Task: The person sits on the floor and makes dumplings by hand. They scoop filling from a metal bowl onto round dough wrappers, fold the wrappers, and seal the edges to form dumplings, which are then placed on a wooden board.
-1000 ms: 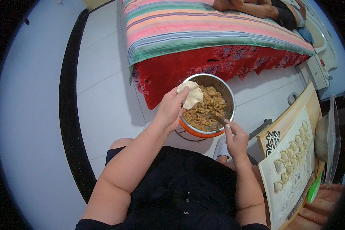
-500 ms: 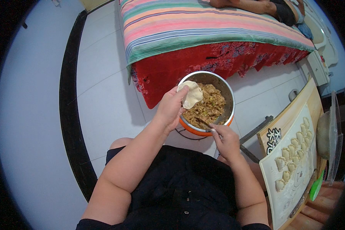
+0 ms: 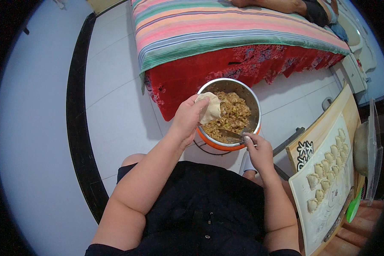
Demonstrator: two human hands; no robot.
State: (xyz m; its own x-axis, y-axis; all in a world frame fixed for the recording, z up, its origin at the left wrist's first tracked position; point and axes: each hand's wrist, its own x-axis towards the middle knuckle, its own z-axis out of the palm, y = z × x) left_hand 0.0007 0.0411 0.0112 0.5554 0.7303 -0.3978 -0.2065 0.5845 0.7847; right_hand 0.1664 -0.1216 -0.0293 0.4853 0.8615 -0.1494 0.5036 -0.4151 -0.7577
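Observation:
My left hand (image 3: 188, 118) pinches a round, pale dough wrapper (image 3: 210, 109) over the left side of a steel pot (image 3: 257, 99) with an orange lower band. Chopped brownish filling (image 3: 232, 112) with green bits lies inside the pot. My right hand (image 3: 258, 152), at the pot's near right rim, is closed round the handle of a flat metal knife-like spreader (image 3: 231, 134). Its blade rests at the near edge of the filling. Several shaped dumplings (image 3: 330, 164) sit in rows on a white floured board (image 3: 318, 226) to my right.
The white board lies on a wooden table (image 3: 350, 100) at right, with a metal bowl (image 3: 361, 149) and a green-handled tool (image 3: 353, 207) beside it. Beyond the pot stands a bed (image 3: 239, 25) with a striped cover, where another person's legs (image 3: 277, 6) rest. A pale wall (image 3: 34, 128) runs along the left.
My right hand has shifted slightly right, and more of the spreader's blade shows over the filling. My left hand and the wrapper have moved a little left.

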